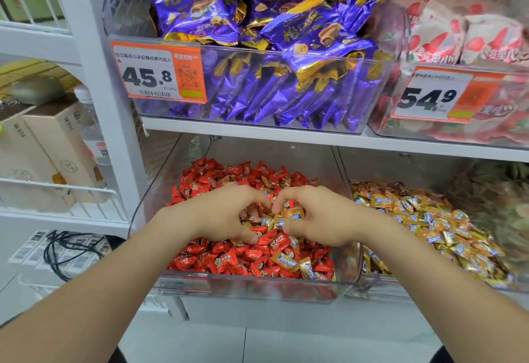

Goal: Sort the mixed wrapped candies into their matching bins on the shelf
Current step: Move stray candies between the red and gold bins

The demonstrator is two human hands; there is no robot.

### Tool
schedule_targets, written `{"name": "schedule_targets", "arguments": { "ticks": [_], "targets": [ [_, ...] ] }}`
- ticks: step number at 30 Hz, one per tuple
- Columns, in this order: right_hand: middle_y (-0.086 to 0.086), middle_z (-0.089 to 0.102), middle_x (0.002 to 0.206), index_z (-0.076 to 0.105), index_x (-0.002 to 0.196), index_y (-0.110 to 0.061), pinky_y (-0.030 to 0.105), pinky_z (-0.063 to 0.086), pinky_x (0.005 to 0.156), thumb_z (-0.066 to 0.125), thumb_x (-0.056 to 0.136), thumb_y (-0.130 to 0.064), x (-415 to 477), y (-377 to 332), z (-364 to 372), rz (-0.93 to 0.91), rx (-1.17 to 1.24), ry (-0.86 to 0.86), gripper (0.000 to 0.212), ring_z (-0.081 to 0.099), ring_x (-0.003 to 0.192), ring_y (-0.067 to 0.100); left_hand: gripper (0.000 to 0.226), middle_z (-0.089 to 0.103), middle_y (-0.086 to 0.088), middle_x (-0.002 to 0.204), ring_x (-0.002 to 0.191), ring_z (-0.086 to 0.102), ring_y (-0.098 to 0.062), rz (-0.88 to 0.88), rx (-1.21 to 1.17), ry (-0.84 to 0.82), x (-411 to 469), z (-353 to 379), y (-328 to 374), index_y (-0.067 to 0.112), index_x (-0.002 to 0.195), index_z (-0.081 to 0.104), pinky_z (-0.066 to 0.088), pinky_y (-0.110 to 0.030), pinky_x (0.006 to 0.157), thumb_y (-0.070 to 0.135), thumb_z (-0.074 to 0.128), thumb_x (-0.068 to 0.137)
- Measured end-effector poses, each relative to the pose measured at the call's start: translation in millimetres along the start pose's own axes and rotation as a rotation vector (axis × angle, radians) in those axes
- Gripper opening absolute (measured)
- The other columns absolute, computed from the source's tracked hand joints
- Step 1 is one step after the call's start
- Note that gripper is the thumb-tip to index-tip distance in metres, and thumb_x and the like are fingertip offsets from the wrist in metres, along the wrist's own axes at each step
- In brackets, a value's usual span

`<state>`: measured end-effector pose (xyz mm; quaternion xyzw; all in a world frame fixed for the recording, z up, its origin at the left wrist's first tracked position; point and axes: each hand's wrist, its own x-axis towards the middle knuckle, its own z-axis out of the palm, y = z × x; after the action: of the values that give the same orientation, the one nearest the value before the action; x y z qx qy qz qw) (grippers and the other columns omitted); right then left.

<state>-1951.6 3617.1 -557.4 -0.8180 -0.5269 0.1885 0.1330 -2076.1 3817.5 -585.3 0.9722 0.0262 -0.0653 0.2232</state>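
Note:
A clear bin (257, 287) on the lower shelf holds a heap of red wrapped candies (211, 179) with several gold-and-blue candies (286, 261) mixed in. Both hands are down in this heap, curled toward each other. My left hand (226, 214) curls over red and gold candies in the middle. My right hand (317, 216) pinches a gold-and-blue candy (293, 214) between thumb and fingers. To the right, a second clear bin (372, 285) is filled with gold-and-blue candies (429, 219).
The shelf above carries a bin of purple-and-gold packets (272, 48) with a 45.8 price tag (159, 72), and a bin of red-and-white packets (463, 39) tagged 54.9. Boxes (48, 145) and black cables (68, 248) sit on a white rack at left.

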Motion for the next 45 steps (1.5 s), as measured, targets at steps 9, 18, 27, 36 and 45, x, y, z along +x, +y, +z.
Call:
{"name": "schedule_targets", "arguments": {
  "ticks": [9, 18, 27, 36, 45],
  "targets": [
    [0.009, 0.046, 0.068, 0.068, 0.091, -0.028, 0.018, 0.029, 0.041, 0.037, 0.104, -0.019, 0.9, -7.8, -5.5, 0.187, 0.540, 0.101, 0.034, 0.048, 0.056, 0.022, 0.063, 0.060, 0.012, 0.138, 0.122, 0.056, -0.008, 0.068, 0.033, 0.032, 2.1, 11.0, 11.0, 0.031, 0.148, 0.051, 0.041, -0.022, 0.101, 0.040, 0.075, 0.091],
    [-0.010, 0.045, 0.043, 0.055, 0.071, -0.011, 0.029, 0.043, 0.054, 0.053, 0.105, -0.040, 7.9, -18.0, 3.8, 0.162, 0.413, 0.288, 0.045, 0.046, 0.040, 0.010, 0.027, 0.060, 0.010, 0.104, 0.087, 0.052, -0.007, 0.088, 0.007, 0.058, 15.6, 21.1, 14.9, 0.027, 0.120, 0.062, 0.043, -0.026, 0.078, 0.029, 0.071, 0.094],
    [-0.012, 0.066, 0.075, 0.078, 0.116, -0.025, 0.022, 0.045, 0.045, 0.062, 0.105, -0.035, 8.6, -19.5, 4.9, 0.222, 0.751, 0.214, 0.021, 0.059, 0.052, 0.007, 0.039, 0.064, 0.005, 0.075, 0.061, 0.068, -0.012, -0.012, -0.097, 0.017, -2.3, -0.5, 14.8, 0.027, 0.092, 0.071, 0.061, -0.042, 0.065, 0.044, 0.096, 0.067],
    [0.010, 0.067, 0.112, 0.080, 0.084, -0.007, 0.023, 0.032, 0.045, 0.068, 0.102, -0.020, 13.9, -11.5, 6.2, 0.275, 0.951, 0.155, 0.025, 0.046, 0.057, 0.012, 0.026, 0.059, 0.016, 0.056, 0.054, 0.058, -0.004, -0.020, -0.121, -0.037, -16.2, -12.1, 0.7, 0.028, 0.093, 0.077, 0.042, -0.014, 0.056, 0.025, 0.095, 0.075],
    [0.010, 0.075, 0.097, 0.082, 0.097, -0.004, 0.021, 0.036, 0.049, 0.066, 0.097, -0.006, 11.8, -13.8, 4.8, 0.242, 0.934, 0.111, 0.016, 0.045, 0.062, 0.012, 0.020, 0.058, 0.014, 0.064, 0.053, 0.061, -0.002, -0.082, -0.204, 0.279, -11.8, -11.8, -1.0, 0.035, 0.107, 0.075, 0.051, -0.021, 0.058, 0.020, 0.061, 0.105]
  ]
}}
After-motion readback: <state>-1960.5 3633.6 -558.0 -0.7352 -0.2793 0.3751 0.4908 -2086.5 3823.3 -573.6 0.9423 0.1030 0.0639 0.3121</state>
